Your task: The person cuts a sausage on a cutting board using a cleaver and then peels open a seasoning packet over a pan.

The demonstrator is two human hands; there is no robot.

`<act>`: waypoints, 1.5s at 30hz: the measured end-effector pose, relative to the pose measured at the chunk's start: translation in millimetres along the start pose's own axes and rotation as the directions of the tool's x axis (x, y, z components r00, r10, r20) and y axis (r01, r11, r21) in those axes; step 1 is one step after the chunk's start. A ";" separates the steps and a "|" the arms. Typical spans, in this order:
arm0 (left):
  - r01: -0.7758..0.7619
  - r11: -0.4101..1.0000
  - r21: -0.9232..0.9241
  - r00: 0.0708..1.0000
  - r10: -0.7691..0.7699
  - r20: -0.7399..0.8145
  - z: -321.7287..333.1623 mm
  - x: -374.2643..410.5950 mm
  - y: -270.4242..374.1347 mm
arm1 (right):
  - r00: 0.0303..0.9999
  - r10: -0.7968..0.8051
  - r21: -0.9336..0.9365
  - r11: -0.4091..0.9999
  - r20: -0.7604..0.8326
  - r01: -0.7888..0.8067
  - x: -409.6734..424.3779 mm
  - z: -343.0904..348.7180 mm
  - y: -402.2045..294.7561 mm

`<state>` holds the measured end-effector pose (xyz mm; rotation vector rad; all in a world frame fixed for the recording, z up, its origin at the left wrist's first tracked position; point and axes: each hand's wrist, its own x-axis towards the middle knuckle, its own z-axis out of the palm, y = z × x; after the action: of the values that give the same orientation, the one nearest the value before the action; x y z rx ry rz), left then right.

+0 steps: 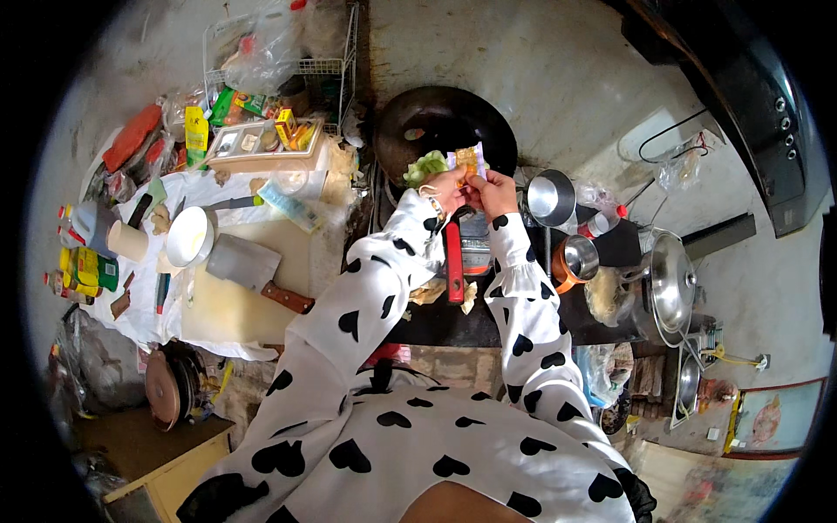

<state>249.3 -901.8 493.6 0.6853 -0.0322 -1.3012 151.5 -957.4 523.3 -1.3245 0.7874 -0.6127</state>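
Over the near part of a dark wok (451, 108), my left hand (446, 189) and my right hand (494, 194) meet at a small printed sachet (468, 159). Both hands grip its lower edge with the fingertips. Pale green chopped vegetable (425, 168) lies in the wok just beyond my left hand. The wok's red handle (454, 261) points toward me, between my forearms. Whether the sachet is torn cannot be seen.
Left, a cleaver (245, 261) lies on a cutting board (229, 304) beside a white bowl (189, 236). A seasoning box (261, 157) stands behind. On the right are a metal saucepan (551, 196), an orange pot (575, 261) and a lidded steel pan (672, 287).
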 end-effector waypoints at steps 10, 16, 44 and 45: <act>-0.179 0.974 0.136 0.965 0.201 -0.170 15.5 -13.4 -2.9 | 0.995 -0.031 0.075 0.996 -0.099 0.039 -1.6 9.1 -4.8; -0.368 0.884 0.288 0.895 0.421 -0.146 1.9 5.6 -10.5 | 0.969 -0.181 0.034 0.981 -0.170 0.189 9.9 17.8 9.9; -0.133 0.979 0.157 0.951 0.171 -0.256 13.7 16.2 2.2 | 0.976 -0.214 -0.077 0.975 -0.049 0.210 3.7 16.6 0.1; -0.128 0.980 0.153 0.953 0.164 -0.254 12.8 19.9 2.1 | 0.971 -0.233 -0.082 0.970 -0.051 0.228 2.5 17.4 0.5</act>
<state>252.0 -925.0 498.0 0.9518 0.0471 -1.0628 166.8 -948.7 523.5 -1.4853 0.7161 -0.8170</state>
